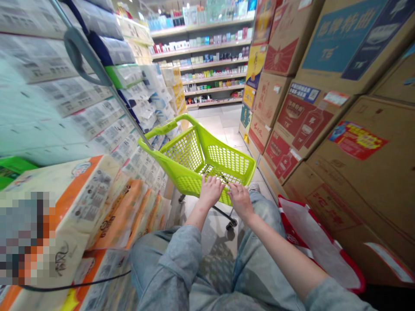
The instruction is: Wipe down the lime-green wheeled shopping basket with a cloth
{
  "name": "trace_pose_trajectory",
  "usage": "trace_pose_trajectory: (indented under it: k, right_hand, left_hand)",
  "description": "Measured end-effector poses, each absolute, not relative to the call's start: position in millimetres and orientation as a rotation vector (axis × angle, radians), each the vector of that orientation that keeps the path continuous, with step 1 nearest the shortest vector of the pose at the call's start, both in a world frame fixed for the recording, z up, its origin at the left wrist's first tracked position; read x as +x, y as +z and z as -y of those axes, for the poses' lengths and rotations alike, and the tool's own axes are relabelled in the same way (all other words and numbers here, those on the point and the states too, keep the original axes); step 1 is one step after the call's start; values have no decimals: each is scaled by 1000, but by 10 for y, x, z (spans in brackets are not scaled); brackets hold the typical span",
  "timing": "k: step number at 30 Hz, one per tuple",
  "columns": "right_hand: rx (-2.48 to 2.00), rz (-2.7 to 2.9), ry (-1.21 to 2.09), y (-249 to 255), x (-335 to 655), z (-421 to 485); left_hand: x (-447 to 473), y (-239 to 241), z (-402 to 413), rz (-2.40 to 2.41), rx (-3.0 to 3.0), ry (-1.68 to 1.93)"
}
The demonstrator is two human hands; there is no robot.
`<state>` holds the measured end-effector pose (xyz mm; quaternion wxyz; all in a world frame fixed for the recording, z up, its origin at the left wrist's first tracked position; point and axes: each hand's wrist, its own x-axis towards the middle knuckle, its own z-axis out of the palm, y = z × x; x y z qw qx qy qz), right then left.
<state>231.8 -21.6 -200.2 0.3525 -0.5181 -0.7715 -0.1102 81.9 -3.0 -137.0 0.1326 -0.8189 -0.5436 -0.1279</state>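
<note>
The green shopping cart stands directly ahead of the person, its near rim lying right under the grip. The left hand is set on that rim with its fingers reaching over the edge into the basket side; the right hand touches the same rim just beside it, fingers bent and close together. The two hands nearly meet. Both thumbs are partly hidden, so I cannot tell whether either grip pinches the rim or merely rests on it. Most of the basket lies beyond the fingertips, and the cart's handle is at its far left, well apart from both hands. A caster shows below the cart's near rim. To the left of the cart are stacked tissue packs; to its right, cardboard boxes. A red-and-white bag sits to the right and nearer the person than the cart. Beyond the cart are shelves of small packages.
</note>
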Motion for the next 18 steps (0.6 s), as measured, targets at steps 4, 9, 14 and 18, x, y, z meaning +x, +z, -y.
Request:
trace_pose_trajectory:
  k: [4,9,14,18]
  right_hand:
    - [-1256,2092,-338,-1987,2469,59]
    - [-1225,2149,-356,-1938,2603,-24]
    - [-1182,2198,-252,-1911,2719,-94]
    - [-1106,2190,-152,-1910,2807,-162]
  left_hand:
    - [781,-1361,-2,1563,-2403,-388]
    - [712,-1356,-40,1467,-2510,-408]
    - [523,-1320,-99,1352,-2607,-358]
    - [228,-1251,-157,1461,-2518,-374]
